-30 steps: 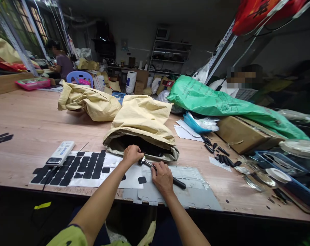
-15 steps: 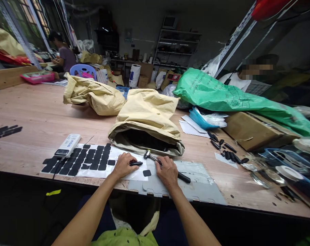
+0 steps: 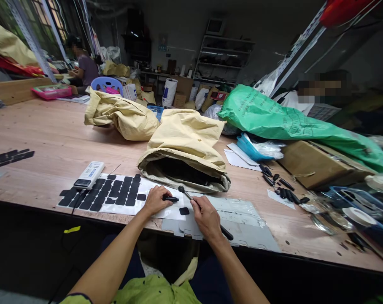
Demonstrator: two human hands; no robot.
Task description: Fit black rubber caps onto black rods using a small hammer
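Observation:
My left hand [image 3: 157,200] is closed on a short black cylindrical piece [image 3: 171,199], held low over the white sheet [image 3: 160,211]. In my right hand [image 3: 206,216] is a small hammer [image 3: 187,194], gripped by its shaft. Its head points toward the black piece, a little apart from it, and its black handle end sticks out below the hand. Between the hands lies a black square pad [image 3: 184,210]. Rows of similar black pads [image 3: 115,192] cover the sheet to the left. Under my right hand is a grey board [image 3: 242,223].
A yellow cloth sack [image 3: 185,143] gapes open just beyond my hands. A white device [image 3: 90,174] stands on the pads. Loose black pieces [image 3: 284,190], a cardboard box [image 3: 318,162] and jars [image 3: 359,219] occupy the right side. Two people sit farther back.
The hammer has turned in my right hand, its head now facing differently and its handle end lower. My left hand still holds the black piece. The whole view has shifted slightly.

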